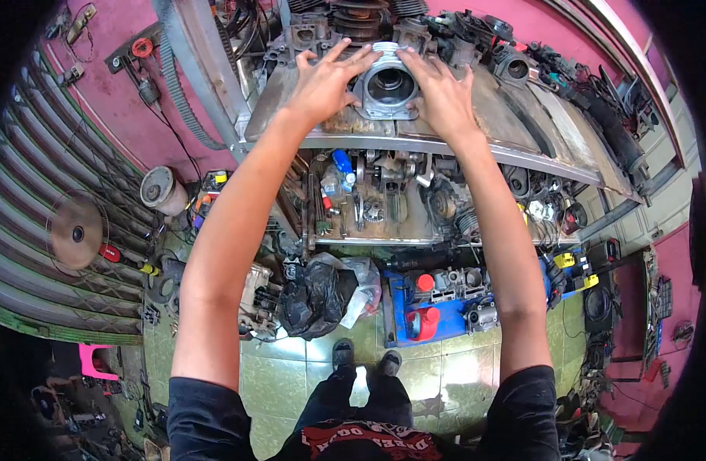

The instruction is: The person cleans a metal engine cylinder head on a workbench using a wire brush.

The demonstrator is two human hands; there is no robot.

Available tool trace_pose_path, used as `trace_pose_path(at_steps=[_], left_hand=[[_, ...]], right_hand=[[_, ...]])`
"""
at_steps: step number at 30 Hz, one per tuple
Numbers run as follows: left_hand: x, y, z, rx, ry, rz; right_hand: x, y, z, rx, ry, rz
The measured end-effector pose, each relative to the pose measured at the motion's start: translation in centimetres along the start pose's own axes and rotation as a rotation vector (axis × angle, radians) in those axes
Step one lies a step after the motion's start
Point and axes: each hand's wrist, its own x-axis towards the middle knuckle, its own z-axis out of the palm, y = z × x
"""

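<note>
A silver metal engine cylinder (pixel 370 107) with a wide round bore, a squarish flange and ribs at its top stands near the front edge of the upper shelf. My left hand (pixel 327 83) is on its left side, thumb low by the flange and fingertips near the ribbed top. From the right, my right hand (pixel 442 91) grips it the same way, thumb by the flange. The bore faces me, and its inside is partly in shadow. The side of the cylinder away from me is hidden.
Used engine parts crowd the back of the upper shelf (pixel 522 150). Below, a lower shelf (pixel 380 230) holds more parts and a blue bottle (pixel 342 163). On the floor are a black plastic bag (pixel 316 300) and a blue tray (pixel 400 323) with red bottles. A fan (pixel 77 233) stands left.
</note>
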Motion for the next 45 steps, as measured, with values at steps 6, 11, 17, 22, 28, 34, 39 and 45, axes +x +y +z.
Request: trace_pose_path(at_steps=[6, 11, 17, 22, 28, 34, 39, 45], left_hand=[[1.7, -2.0, 3.1, -0.036, 0.109, 0.006], [4.0, -4.0, 4.9, -0.011, 0.127, 0.037], [5.6, -5.3, 7.2, -0.025, 0.154, 0.024], [6.6, -6.1, 8.2, -0.011, 0.155, 0.012], [7.6, -6.9, 9.5, 0.006, 0.193, 0.009], [8.2, -6.8, 9.7, 0.026, 0.176, -0.039], [8.4, -7.5, 10.6, 0.039, 0.218, -0.008], [8.4, -7.2, 10.5, 0.022, 0.195, -0.023]], right_hand=[[2.1, 0.4, 2.9, -0.014, 0.054, 0.019], [3.8, 0.7, 4.8, -0.068, 0.098, 0.040], [5.6, 1.7, 7.5, -0.078, 0.144, 0.063], [7.0, 2.3, 8.9, -0.094, 0.103, 0.080], [8.0, 2.4, 9.1, -0.082, 0.032, 0.110], [8.9, 3.3, 10.2, -0.079, 0.040, 0.088], [9.1, 3.8, 10.6, -0.079, 0.053, 0.069], [9.0, 3.6, 10.6, -0.059, 0.054, 0.083]])
